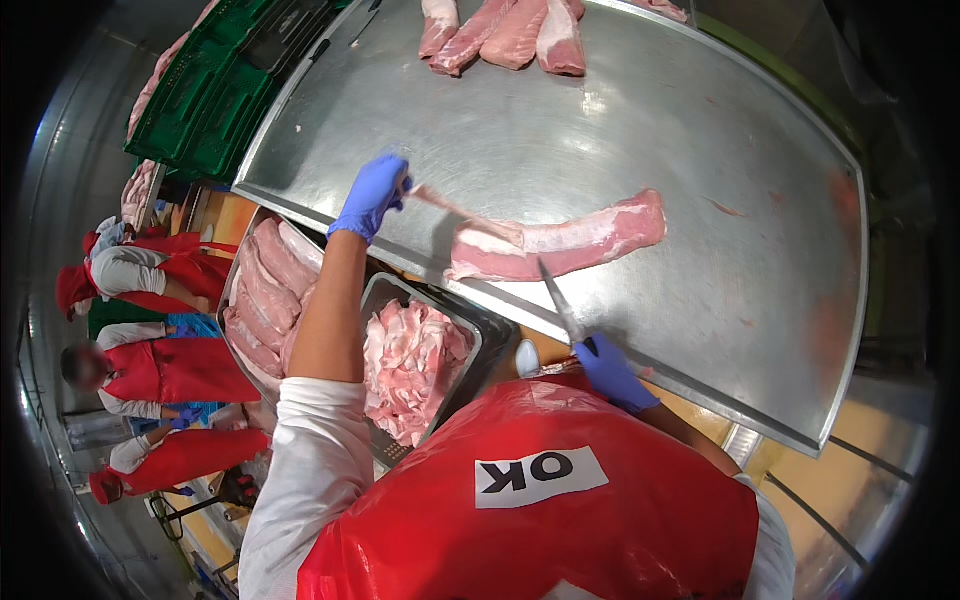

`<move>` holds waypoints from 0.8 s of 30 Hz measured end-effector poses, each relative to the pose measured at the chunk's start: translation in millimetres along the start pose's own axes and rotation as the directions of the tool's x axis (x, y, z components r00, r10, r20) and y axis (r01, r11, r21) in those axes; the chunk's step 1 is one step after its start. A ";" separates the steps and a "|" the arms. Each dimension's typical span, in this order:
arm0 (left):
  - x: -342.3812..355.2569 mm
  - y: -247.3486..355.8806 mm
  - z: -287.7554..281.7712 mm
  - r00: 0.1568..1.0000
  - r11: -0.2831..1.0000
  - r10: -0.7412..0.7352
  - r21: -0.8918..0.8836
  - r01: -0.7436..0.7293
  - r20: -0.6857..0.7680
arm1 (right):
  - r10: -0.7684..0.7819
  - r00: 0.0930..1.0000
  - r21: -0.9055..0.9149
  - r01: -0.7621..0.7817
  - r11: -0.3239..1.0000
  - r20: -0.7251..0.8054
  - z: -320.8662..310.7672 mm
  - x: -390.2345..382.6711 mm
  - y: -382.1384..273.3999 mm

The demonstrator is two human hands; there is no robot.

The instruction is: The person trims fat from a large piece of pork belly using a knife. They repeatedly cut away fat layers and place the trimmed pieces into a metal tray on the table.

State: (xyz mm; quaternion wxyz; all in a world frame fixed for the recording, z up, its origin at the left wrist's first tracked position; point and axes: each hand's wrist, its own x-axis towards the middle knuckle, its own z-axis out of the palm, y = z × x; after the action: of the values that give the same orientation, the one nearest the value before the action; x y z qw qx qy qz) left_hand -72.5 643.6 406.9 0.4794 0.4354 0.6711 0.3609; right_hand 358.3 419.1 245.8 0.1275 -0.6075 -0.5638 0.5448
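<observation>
A long piece of pork loin (597, 243) lies on the steel table, pale fat along part of its upper side. In my gloved left hand (372, 197), raised to the left of the loin, the fingers pinch the end of a thin strip of meat (448, 206). The strip is pulled taut and still joins the loin near its middle. My gloved right hand (612, 376), at the table's near edge, is wrapped round a knife (558, 298). Its blade points away from me, and the tip is at the loin's near edge.
Several loin pieces (512, 35) lie at the far side of the steel table (400, 100). Left of me are a dark bin (480, 335) of meat trimmings and a tray (240, 350) of loins. Green crates (205, 95) stand far left; several co-workers in red aprons (185, 367) work beyond.
</observation>
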 end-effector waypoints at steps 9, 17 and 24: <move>-13.1 -135.5 115.3 0.862 0.415 0.465 0.811 -0.413 0.201 | 0.029 0.996 0.155 -0.017 0.988 -0.078 -14.6 37.0 13.3; -7.9 -172.7 140.5 0.944 0.642 0.231 0.693 -0.329 0.234 | -0.243 0.966 0.092 0.251 0.964 -0.086 27.4 68.2 5.4; -15.9 -89.9 128.8 0.936 0.691 0.063 0.662 -0.291 0.346 | -0.105 0.993 0.146 0.112 0.983 -0.052 48.8 77.5 -20.3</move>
State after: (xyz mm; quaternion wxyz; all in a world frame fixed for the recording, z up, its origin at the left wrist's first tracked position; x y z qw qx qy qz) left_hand 32.0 605.1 295.0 0.3345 0.6971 0.6320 0.0535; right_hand 290.1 467.3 203.0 0.2142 -0.5765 -0.5510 0.5641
